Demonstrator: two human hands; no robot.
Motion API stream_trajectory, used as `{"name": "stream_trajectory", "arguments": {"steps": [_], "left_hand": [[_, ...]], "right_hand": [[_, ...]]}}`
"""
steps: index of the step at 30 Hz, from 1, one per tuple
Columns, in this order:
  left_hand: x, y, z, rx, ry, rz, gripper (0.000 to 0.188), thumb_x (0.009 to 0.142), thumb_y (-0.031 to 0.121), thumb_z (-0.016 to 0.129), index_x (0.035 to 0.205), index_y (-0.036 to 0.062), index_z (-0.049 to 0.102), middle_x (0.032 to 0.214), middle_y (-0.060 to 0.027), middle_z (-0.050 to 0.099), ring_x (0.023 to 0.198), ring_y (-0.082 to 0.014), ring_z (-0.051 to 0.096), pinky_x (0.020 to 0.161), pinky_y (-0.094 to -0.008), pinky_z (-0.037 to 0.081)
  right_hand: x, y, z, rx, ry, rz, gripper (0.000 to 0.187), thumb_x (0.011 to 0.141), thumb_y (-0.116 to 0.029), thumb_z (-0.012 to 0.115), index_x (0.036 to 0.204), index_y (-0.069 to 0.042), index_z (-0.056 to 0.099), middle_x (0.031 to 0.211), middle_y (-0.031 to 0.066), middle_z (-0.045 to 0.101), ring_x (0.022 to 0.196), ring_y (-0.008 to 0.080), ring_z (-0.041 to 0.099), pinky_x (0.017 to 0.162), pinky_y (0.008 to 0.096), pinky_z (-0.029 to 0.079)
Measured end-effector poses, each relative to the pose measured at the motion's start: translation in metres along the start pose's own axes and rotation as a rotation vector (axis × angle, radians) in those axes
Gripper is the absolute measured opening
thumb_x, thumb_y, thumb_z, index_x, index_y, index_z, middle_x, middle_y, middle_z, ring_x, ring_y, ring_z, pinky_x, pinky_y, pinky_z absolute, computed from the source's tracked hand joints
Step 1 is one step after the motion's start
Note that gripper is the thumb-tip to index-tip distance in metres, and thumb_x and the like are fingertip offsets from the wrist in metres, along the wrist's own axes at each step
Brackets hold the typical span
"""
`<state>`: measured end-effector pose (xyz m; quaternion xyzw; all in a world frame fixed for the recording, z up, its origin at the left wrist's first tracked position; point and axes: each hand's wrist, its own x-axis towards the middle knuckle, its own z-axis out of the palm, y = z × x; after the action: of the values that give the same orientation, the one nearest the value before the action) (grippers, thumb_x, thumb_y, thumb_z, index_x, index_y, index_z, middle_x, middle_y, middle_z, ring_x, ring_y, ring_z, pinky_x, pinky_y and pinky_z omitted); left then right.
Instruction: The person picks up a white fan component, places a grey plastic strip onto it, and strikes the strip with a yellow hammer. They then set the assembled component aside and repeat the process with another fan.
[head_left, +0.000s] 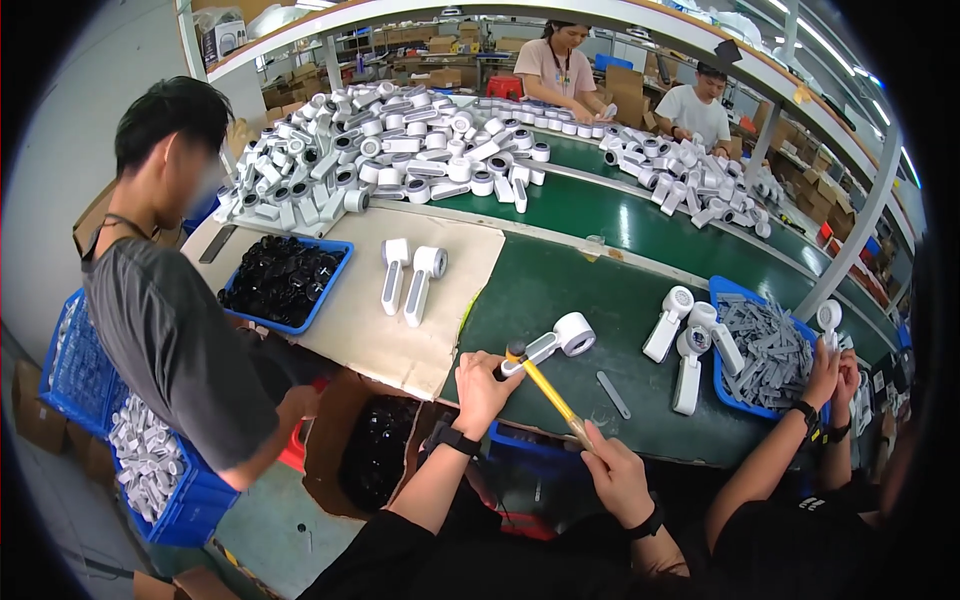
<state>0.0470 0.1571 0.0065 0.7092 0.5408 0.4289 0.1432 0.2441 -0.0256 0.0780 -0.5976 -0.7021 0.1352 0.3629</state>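
Note:
My left hand [484, 388] is closed around the handle end of a white and grey handheld fan [574, 334], which lies on the green tabletop with its round head pointing away to the right. In my right hand [618, 476] is the wooden end of a hammer [548, 388] with a yellow handle. Its dark head with an orange-brown face is right at the fan's handle end, beside my left fingers; whether they touch I cannot tell. A loose grey strip [613, 395] lies on the table, right of the fan.
Two fans [425, 285] lie on cardboard at left, near a blue tray [342, 262] of black round parts. Several fans [688, 370] and a blue tray [716, 372] of grey strips are at right. A fan heap [390, 150] stands behind. Co-workers flank me; two people work farther back.

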Motion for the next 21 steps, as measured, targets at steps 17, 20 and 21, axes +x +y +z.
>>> {"name": "stream_trajectory", "arguments": {"steps": [17, 20, 21], "left_hand": [[0.005, 0.006, -0.005, 0.112, -0.079, 0.038, 0.035, 0.068, 0.028, 0.085, 0.093, 0.0068, 0.073, 0.097, -0.0111, 0.065, 0.096, -0.0323, 0.059, 0.083, -0.0428, 0.049], [0.01, 0.007, -0.005, 0.129, -0.079, 0.005, 0.032, 0.068, 0.027, 0.085, 0.09, 0.0069, 0.073, 0.096, -0.0112, 0.066, 0.097, -0.0317, 0.059, 0.085, -0.0425, 0.049], [0.009, -0.002, -0.002, 0.123, -0.065, 0.065, 0.035, 0.07, 0.027, 0.084, 0.095, 0.0062, 0.072, 0.094, -0.0119, 0.066, 0.092, -0.0317, 0.061, 0.081, -0.0417, 0.05]], "right_hand": [[0.005, 0.029, -0.007, -0.03, 0.132, 0.113, 0.048, 0.09, -0.009, 0.065, 0.138, -0.012, 0.058, 0.081, 0.0161, 0.059, 0.073, 0.0373, 0.06, 0.066, 0.045, 0.048], [0.007, 0.034, -0.004, -0.066, 0.107, 0.11, 0.049, 0.09, -0.009, 0.066, 0.138, -0.012, 0.057, 0.083, 0.0169, 0.061, 0.075, 0.0375, 0.061, 0.067, 0.0451, 0.049], [0.008, 0.036, -0.003, -0.043, 0.109, 0.105, 0.049, 0.09, -0.008, 0.066, 0.138, -0.012, 0.057, 0.085, 0.0176, 0.062, 0.076, 0.038, 0.061, 0.068, 0.0451, 0.049]]}}
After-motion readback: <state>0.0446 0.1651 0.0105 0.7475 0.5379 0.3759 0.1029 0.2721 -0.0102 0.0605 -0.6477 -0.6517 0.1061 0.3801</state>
